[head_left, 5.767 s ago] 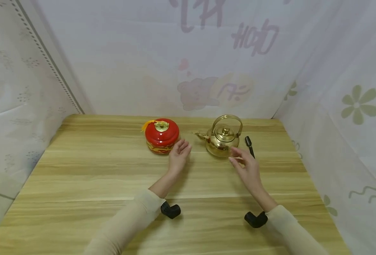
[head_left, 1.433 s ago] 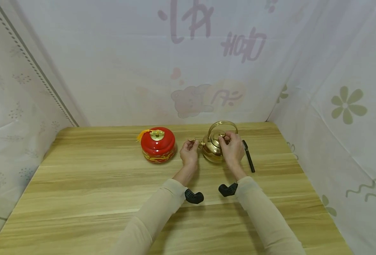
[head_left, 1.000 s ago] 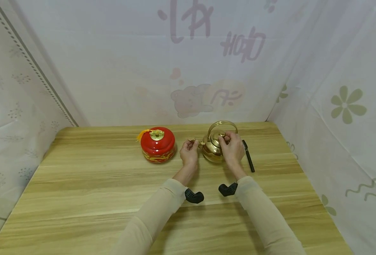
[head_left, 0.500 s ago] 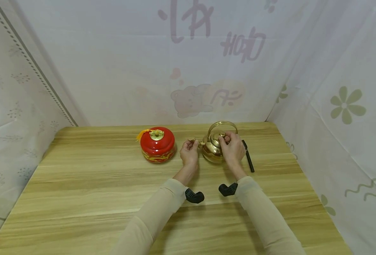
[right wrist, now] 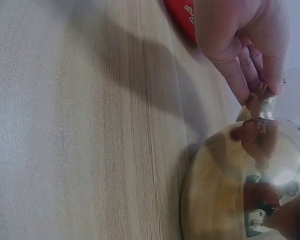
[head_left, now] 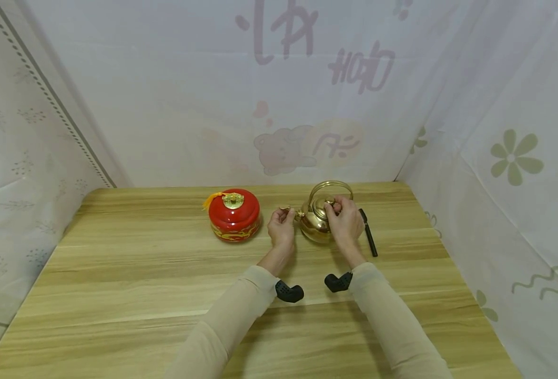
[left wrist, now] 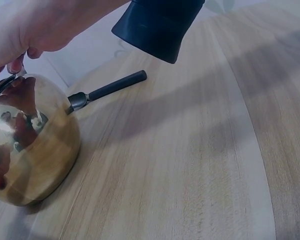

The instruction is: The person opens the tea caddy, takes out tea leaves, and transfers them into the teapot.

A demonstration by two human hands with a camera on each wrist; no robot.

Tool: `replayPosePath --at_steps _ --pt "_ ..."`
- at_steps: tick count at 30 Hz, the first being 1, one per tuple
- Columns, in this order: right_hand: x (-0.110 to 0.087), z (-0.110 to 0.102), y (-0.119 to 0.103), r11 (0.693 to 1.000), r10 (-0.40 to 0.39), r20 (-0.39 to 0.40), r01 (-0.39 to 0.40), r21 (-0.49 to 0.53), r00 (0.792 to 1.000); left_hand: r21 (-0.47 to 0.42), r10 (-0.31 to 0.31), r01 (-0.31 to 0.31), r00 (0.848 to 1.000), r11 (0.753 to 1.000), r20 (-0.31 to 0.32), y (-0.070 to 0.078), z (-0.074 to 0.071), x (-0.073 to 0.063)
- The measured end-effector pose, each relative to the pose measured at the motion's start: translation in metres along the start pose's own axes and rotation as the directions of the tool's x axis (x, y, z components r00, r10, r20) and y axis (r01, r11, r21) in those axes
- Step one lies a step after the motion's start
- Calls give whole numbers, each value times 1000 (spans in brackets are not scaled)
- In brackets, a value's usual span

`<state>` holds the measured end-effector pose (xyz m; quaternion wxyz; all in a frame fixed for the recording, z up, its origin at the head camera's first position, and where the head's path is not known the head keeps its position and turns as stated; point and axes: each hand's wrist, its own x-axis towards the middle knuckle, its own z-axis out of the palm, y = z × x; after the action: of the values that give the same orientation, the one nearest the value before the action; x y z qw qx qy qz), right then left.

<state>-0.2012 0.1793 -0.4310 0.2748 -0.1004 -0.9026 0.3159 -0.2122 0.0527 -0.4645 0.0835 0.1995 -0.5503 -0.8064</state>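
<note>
A shiny brass kettle [head_left: 314, 228] with an upright looped handle [head_left: 331, 184] stands on the table, its spout toward the left. My left hand [head_left: 281, 229] pinches the spout between thumb and fingers, as the right wrist view shows closely. On the kettle's other side, my right hand [head_left: 346, 221] pinches the knob of the lid [head_left: 320, 209], which sits on the kettle. The kettle's wall [left wrist: 45, 145] mirrors both hands in the left wrist view.
A red lidded jar [head_left: 233, 217] with gold trim and a yellow tassel stands left of my left hand. A slim black-handled tool [head_left: 371, 237] with a dark, shiny, scoop-like end lies right of the kettle. Patterned cloth [head_left: 189, 105] hangs behind the table.
Since the oldest frame, both hands have moved from beside the kettle onto its spout and lid knob. Over the last second or so, hands and kettle look still.
</note>
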Motion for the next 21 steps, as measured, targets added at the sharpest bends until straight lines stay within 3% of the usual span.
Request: replayPosePath --at_steps 10,21 --pt "2 -1 0 1000 -5 18 6 -22 1000 -29 -15 14 1000 999 -3 0 1 -1" --pt "2 0 1 998 -63 -8 63 10 998 -36 -12 11 1000 999 -8 0 2 -3"
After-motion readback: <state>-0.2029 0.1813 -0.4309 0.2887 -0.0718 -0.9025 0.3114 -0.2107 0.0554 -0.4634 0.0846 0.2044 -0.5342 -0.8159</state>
